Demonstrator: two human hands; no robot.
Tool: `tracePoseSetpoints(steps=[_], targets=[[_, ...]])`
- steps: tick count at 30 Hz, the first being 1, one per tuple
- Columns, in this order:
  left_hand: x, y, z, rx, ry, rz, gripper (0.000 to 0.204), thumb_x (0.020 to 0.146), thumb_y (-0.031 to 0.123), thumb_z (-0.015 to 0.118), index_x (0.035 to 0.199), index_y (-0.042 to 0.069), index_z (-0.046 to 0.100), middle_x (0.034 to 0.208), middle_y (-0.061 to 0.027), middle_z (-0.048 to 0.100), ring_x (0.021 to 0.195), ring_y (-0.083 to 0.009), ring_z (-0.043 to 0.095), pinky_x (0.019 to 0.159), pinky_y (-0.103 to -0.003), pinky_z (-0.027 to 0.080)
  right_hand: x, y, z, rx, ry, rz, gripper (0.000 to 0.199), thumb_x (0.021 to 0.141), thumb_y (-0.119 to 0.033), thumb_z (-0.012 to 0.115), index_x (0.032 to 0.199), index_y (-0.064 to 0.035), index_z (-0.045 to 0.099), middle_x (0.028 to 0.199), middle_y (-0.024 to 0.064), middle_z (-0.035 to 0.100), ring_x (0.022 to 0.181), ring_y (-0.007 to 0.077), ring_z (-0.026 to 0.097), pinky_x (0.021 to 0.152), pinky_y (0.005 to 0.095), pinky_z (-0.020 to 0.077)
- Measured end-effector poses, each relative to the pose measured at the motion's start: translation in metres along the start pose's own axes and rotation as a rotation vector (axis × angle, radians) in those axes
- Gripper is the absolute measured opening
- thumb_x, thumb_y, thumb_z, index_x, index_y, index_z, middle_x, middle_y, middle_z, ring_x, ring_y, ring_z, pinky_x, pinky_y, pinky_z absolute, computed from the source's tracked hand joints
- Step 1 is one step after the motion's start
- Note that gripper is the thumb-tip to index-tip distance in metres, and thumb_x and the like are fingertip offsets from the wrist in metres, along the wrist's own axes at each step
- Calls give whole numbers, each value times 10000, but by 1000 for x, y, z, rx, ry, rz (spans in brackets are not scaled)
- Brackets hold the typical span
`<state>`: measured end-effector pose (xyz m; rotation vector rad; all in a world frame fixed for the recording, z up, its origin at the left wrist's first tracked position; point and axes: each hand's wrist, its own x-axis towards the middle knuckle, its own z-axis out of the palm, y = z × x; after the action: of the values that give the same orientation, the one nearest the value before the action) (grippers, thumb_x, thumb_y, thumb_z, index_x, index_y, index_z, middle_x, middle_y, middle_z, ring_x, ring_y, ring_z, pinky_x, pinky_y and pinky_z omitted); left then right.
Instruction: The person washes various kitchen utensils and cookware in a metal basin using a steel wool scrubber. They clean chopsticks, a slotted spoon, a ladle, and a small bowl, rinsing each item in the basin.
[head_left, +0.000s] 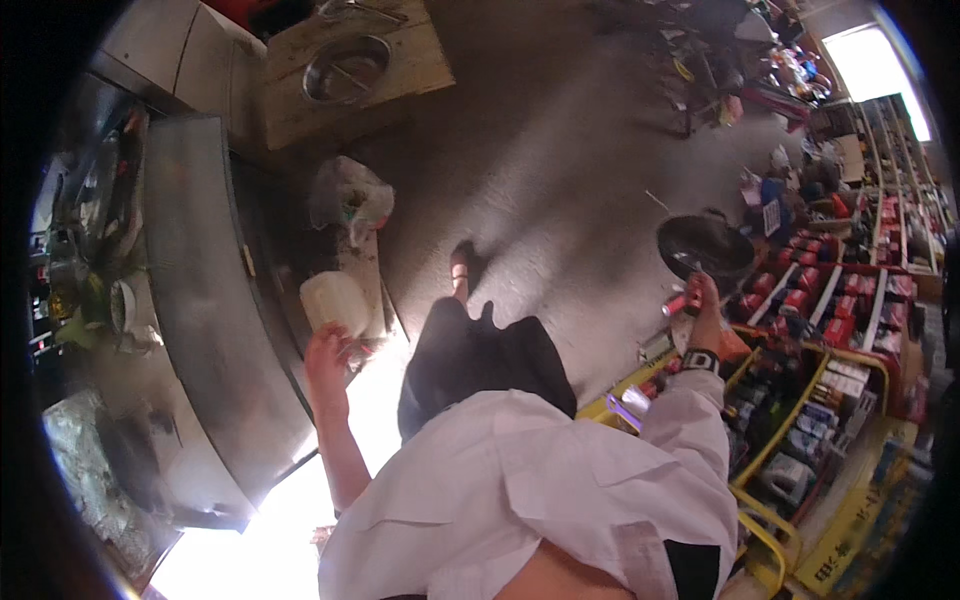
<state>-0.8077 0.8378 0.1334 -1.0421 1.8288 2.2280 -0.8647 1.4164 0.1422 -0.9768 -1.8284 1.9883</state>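
My right hand (704, 295) is closed around the handle of a dark, round wok (705, 247), held out to my right above the floor. A short red cylinder (674, 304) sticks out beside that hand; whether it belongs to the handle I cannot tell. On the other side, my left hand (332, 362) has its fingers curled at the near edge of a cream-coloured, rounded container (334, 302). The fingers seem to grip its edge, though their tips are blurred. Just beyond the container lies a crumpled clear plastic bag (351, 198).
Shelves with red packages (845, 310) and a yellow-framed rack of small goods (800, 430) line my right. A long grey cabinet (205, 300) stands close on my left. Far left, a wooden table (425, 60) holds a metal basin (346, 70). Concrete floor (540, 180) lies ahead.
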Motion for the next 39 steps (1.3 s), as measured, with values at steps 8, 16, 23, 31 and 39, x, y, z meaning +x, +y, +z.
tracePoseSetpoints(steps=[8, 16, 23, 31, 39], targets=[[124, 56, 60, -19, -33, 8, 271, 907, 167, 481, 1148, 55, 531, 1073, -48, 573, 936, -142, 548, 806, -271, 416, 104, 23, -41, 1098, 105, 488, 110, 792, -49, 558, 703, -67, 494, 633, -10, 494, 575, 66, 502, 555, 179, 474], [205, 110, 144, 101, -126, -6, 259, 927, 161, 476, 1166, 75, 523, 1067, -30, 578, 915, -139, 546, 806, -277, 418, 111, 61, -51, 1102, 304, 379, 182, 758, -42, 559, 619, -87, 451, 582, -10, 485, 531, 82, 499, 534, 196, 471], [258, 123, 232, 137, -280, -71, 250, 924, 168, 488, 1147, 59, 519, 1051, -32, 569, 918, -143, 546, 798, -284, 415, 153, 107, -90, 1478, 190, 374, 189, 761, -44, 581, 624, -81, 456, 590, -7, 485, 540, 105, 497, 556, 222, 476], [329, 152, 410, 240, -381, -24, 263, 910, 213, 528, 1131, 71, 531, 1035, -28, 585, 901, -132, 554, 762, -262, 428, 233, 108, -68, 1467, 500, 264, 268, 808, -86, 488, 556, -106, 400, 492, -21, 441, 455, 79, 465, 498, 230, 475], [335, 171, 679, 508, -667, 24, 259, 910, 145, 513, 1152, 55, 527, 1067, -51, 580, 905, -138, 565, 772, -263, 454, 330, 70, -85, 1893, 439, 410, 273, 818, -81, 506, 568, -114, 401, 508, -32, 429, 436, 60, 459, 458, 186, 450]])
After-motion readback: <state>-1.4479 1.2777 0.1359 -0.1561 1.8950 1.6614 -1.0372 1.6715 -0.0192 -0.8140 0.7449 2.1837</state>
